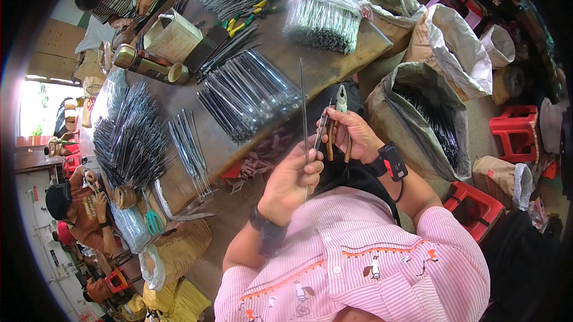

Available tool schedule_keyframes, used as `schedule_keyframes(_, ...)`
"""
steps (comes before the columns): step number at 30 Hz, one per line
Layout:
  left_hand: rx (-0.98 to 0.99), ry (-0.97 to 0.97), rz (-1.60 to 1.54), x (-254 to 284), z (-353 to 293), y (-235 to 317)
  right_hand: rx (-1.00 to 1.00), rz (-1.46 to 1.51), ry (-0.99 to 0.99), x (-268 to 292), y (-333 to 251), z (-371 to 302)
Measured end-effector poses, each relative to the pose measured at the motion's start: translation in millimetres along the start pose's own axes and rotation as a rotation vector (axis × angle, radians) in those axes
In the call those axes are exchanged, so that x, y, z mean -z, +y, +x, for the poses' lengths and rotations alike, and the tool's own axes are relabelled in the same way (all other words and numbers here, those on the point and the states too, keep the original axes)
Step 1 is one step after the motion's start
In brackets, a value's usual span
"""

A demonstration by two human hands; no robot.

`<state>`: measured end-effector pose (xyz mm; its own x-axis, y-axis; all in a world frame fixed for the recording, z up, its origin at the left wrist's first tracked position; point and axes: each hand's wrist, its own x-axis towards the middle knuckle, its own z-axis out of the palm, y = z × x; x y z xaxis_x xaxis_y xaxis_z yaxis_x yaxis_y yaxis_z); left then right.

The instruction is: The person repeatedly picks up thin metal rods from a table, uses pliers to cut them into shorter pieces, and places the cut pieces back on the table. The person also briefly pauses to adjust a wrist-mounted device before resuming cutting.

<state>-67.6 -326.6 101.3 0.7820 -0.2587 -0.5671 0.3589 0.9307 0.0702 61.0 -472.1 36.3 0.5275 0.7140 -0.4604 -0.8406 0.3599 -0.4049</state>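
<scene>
Upright in front of my chest, a long thin metal rod (302, 95) is pinched in my left hand (292, 176), its fingers curled round the lower part. Close beside it, my right hand (358, 134) is closed on pliers (342, 100) with brown handles, jaws pointing up. A short slim metal piece (322, 128) also shows at the right fingertips, between the two hands; its exact kind is unclear. On the table past my hands lies a wide row of dark metal rods (248, 95). A smaller row of rods (190, 149) lies to its left.
A large rod pile (131, 137) covers the table's left end, near teal scissors (154, 223). A plastic-wrapped rod bundle (325, 14) stands at the far edge. An open sack of rods (427, 119) and red stools (474, 210) are at right. Co-workers sit far left.
</scene>
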Motion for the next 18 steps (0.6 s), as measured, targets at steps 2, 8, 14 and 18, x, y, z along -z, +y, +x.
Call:
schedule_keyframes(2, 0.005, -0.007, -0.019, 0.8, 0.1, -0.1, -0.001, -0.001, -0.011, 0.1, 0.6, 0.2)
schedule_keyframes(8, 0.012, -0.012, -0.051, 1.5, 1.0, -1.9, 0.014, -0.003, 0.036, -2.2, 1.9, -2.9)
schedule_keyframes(14, 0.030, -0.020, -0.134, 1.3, 2.2, -3.1, 0.055, -0.039, 0.046, -6.7, 2.6, -6.9)
schedule_keyframes(18, 0.063, -0.017, -0.193, 5.1, 3.5, -1.6, 0.038, -0.065, 0.069, -7.4, 2.4, -7.8)
